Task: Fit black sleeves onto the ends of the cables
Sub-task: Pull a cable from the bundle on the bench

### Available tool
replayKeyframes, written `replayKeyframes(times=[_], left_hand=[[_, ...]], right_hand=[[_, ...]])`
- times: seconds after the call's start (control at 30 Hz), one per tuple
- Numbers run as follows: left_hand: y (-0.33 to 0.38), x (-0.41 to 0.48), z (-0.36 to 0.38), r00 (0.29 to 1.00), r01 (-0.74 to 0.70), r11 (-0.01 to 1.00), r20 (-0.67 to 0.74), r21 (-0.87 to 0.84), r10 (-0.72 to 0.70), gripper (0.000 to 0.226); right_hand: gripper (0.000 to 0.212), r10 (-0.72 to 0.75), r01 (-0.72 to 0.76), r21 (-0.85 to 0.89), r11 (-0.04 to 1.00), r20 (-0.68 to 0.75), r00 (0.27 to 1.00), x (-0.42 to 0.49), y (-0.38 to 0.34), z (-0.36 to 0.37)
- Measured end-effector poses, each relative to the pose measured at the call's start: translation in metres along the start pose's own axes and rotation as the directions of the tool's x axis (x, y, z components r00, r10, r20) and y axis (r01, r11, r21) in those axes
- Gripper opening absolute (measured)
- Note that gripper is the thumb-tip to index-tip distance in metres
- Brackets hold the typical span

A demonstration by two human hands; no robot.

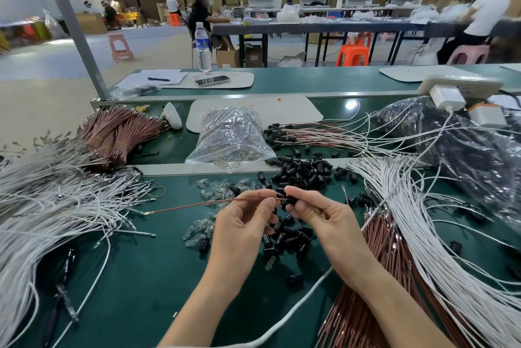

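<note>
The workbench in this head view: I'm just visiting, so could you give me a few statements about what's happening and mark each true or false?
1. The left hand pinches a brown cable. True.
2. The right hand lies flat and idle. False: it pinches a black sleeve at the cable's end.
3. A water bottle stands upright beyond the phone. True.
4. The loose black sleeves are all sealed inside the clear bag. False: they lie scattered on the green bench, outside the bag.
</note>
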State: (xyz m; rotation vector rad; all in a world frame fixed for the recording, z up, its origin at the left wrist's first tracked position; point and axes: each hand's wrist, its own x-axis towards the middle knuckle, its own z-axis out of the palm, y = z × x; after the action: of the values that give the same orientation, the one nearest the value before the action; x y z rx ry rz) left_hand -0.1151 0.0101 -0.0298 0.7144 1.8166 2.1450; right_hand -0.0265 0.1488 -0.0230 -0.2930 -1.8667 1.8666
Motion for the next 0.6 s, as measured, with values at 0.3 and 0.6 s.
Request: replayKeyframes(times=[0.3,0.6], left_hand=[[-0.0015,0.0003,0.0033,0.999,0.024,0.996,-0.026,-0.088,-0.027,0.010],[-0.0008,0.0006,0.0041,0.993,0.110,0.975,-0.021,-0.196,-0.116,0.020]], right_hand=[[0.054,-0.017,0.016,-0.012,1.000,-0.044,0.999,0.0028,0.0022,-0.0007],[0.050,-0.029,0.028,-0.022,0.999,-0.025,0.999,0.0018,0.0032,-0.0001]])
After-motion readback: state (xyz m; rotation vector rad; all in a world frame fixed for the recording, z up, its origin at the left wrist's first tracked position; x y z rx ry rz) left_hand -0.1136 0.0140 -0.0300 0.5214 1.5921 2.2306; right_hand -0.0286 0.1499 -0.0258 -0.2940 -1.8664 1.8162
